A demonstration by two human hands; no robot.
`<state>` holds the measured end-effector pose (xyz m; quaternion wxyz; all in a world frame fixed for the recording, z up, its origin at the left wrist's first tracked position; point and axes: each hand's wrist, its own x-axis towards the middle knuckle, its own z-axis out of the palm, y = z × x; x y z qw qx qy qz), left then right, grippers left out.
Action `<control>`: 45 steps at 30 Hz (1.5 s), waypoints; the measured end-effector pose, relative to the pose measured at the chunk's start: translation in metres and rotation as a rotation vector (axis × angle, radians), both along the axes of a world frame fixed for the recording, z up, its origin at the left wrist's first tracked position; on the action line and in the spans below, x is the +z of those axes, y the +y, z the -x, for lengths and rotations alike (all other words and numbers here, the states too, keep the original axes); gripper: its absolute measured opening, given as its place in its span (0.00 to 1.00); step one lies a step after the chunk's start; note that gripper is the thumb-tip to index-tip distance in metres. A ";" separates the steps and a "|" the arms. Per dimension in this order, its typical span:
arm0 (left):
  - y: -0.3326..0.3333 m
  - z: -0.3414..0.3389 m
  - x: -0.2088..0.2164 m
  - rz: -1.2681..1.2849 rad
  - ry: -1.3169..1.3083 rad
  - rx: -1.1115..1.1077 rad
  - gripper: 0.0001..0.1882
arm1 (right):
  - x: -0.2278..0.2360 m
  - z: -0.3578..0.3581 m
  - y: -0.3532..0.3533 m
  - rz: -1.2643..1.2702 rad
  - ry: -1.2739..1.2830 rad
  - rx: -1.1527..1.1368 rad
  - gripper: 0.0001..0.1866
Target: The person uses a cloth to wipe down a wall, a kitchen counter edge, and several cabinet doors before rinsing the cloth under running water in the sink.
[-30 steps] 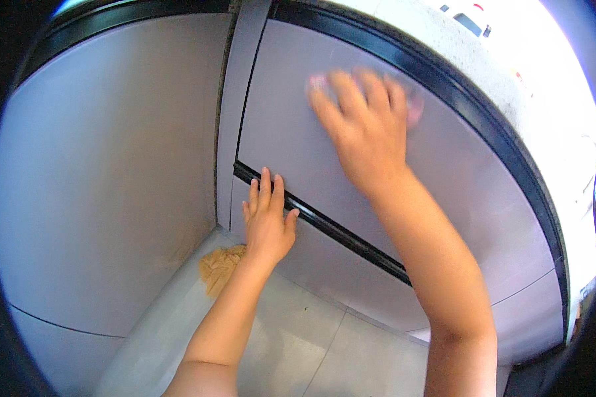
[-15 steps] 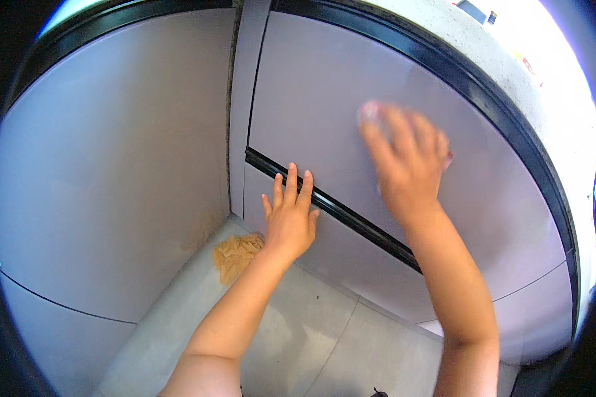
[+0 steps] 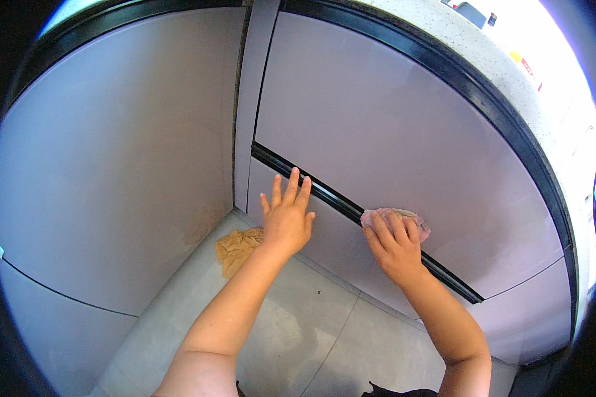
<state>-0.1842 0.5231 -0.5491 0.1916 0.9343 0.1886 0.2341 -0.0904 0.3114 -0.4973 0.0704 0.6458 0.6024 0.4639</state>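
Note:
My right hand [image 3: 397, 248] presses a pinkish cloth [image 3: 417, 225] against the lower edge of the upper drawer front [image 3: 391, 126], right at the black handle strip [image 3: 338, 202]. The fingers lie over the cloth and hide part of it. Further left, my left hand [image 3: 287, 218] has its fingers spread, the longest tips reaching the same black strip and the palm over the lower drawer front [image 3: 338, 241]. Nothing shows in that hand.
A crumpled tan cloth [image 3: 237, 251] lies on the grey tiled floor [image 3: 291, 324] by the cabinet corner. Another smooth cabinet panel [image 3: 119, 159] stands at left. Above the drawers runs a pale speckled countertop [image 3: 437, 33] with a few small items on it, partly washed out by glare.
My right hand has come down with the cloth from the middle of the upper drawer front to the black strip. My left hand stays nearly in place.

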 end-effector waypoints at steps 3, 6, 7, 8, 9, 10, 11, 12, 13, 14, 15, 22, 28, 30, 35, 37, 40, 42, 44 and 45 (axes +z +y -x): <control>0.001 -0.002 -0.005 -0.030 -0.022 0.018 0.37 | -0.002 -0.005 0.024 -0.038 0.043 0.033 0.15; 0.010 -0.006 -0.019 -0.003 -0.294 0.030 0.26 | -0.006 -0.003 0.105 -0.146 0.105 0.131 0.14; 0.013 -0.011 -0.025 0.015 -0.375 0.019 0.24 | -0.007 0.000 0.134 -0.138 0.129 0.129 0.14; 0.012 -0.013 -0.021 0.068 -0.511 0.100 0.16 | -0.004 0.003 0.154 -0.138 0.152 0.137 0.14; 0.013 -0.015 -0.021 0.124 -0.518 0.092 0.16 | -0.006 0.000 0.160 -0.147 0.139 0.129 0.14; 0.015 -0.018 -0.020 0.183 -0.526 0.083 0.17 | -0.007 -0.002 0.162 -0.154 0.124 0.119 0.14; 0.016 -0.019 -0.024 0.245 -0.527 0.074 0.17 | -0.013 -0.003 0.163 -0.159 0.114 0.105 0.14; 0.018 -0.018 -0.027 0.207 -0.511 0.113 0.18 | -0.014 -0.002 0.153 -0.145 0.140 0.108 0.16; 0.020 -0.018 -0.033 0.171 -0.498 0.098 0.18 | -0.015 0.001 0.133 -0.154 0.137 0.088 0.16; 0.027 -0.013 -0.039 0.125 -0.484 0.096 0.19 | -0.019 0.005 0.115 -0.170 0.138 0.082 0.17; 0.032 -0.009 -0.041 0.079 -0.474 0.089 0.19 | -0.027 0.006 0.099 -0.203 0.102 0.030 0.18; 0.032 -0.015 -0.045 0.106 -0.462 0.111 0.23 | -0.021 0.008 0.129 -0.229 0.122 0.038 0.15; 0.027 -0.023 -0.044 0.125 -0.497 0.095 0.23 | -0.022 0.017 0.154 -0.196 0.268 -0.078 0.14; 0.034 -0.018 -0.042 0.102 -0.477 0.140 0.23 | -0.025 0.019 0.136 -0.243 0.232 -0.056 0.18; 0.043 -0.012 -0.039 0.139 -0.528 0.166 0.22 | -0.024 0.009 0.153 -0.304 0.192 0.046 0.19; 0.046 -0.013 -0.040 0.178 -0.530 0.144 0.22 | -0.018 0.012 0.188 -0.295 0.258 0.066 0.19; 0.039 -0.013 -0.028 0.350 -0.474 0.063 0.22 | -0.007 0.011 0.218 -0.064 0.198 -0.117 0.19; 0.049 -0.016 -0.046 0.253 -0.512 0.102 0.22 | -0.009 0.015 0.215 -0.092 0.219 -0.078 0.19; 0.053 -0.015 -0.054 0.186 -0.527 0.128 0.22 | -0.015 0.017 0.193 -0.123 0.244 -0.079 0.17; 0.052 -0.011 -0.051 0.165 -0.525 0.138 0.23 | -0.016 0.020 0.172 -0.143 0.256 -0.094 0.15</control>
